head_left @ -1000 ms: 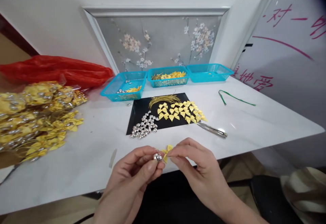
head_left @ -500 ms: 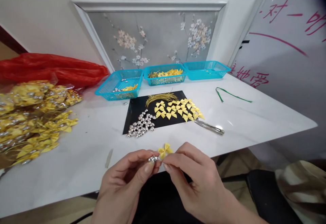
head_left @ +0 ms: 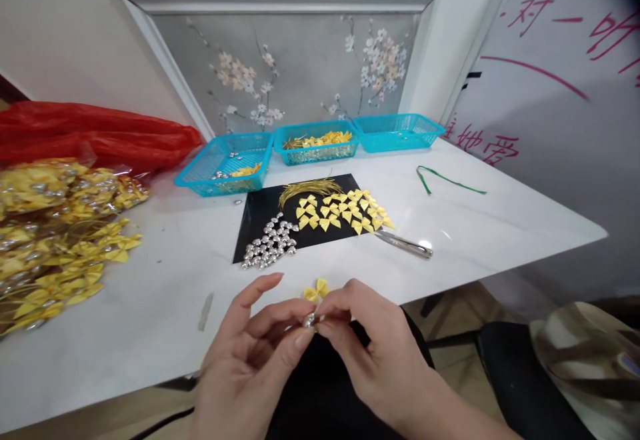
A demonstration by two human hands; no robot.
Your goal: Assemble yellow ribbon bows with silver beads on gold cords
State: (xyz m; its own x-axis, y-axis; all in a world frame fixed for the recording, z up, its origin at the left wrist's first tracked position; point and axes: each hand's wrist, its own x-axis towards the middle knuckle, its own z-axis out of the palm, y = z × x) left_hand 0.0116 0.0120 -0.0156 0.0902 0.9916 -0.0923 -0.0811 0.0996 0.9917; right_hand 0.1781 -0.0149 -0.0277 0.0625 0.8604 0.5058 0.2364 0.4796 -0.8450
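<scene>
My left hand (head_left: 260, 350) pinches a shiny silver bead (head_left: 309, 320) between thumb and finger, its index finger raised clear. Against the bead's right side, my right hand (head_left: 373, 347) has its thumb and index fingertips pressed together; whatever lies between them is hidden. Just above these fingertips shows a yellow ribbon bow (head_left: 316, 290); what supports it cannot be seen. Beyond the hands, a black mat (head_left: 257, 210) carries loose silver beads (head_left: 270, 243), rows of yellow bows (head_left: 345, 212) and a bundle of gold cords (head_left: 310, 190).
Small metal snips (head_left: 406, 244) lie at the mat's right corner. Blue baskets (head_left: 220, 183) line the wall. A green tie (head_left: 450, 182) rests at right. Bagged yellow bow ornaments (head_left: 65, 220) and a red bag (head_left: 95, 133) fill the left. A chair (head_left: 520, 373) stands right.
My left index finger has lifted away from the bead. Fewer silver pieces show between the fingertips, and my right fingertips have come up against the bead. The camera view has shifted slightly.
</scene>
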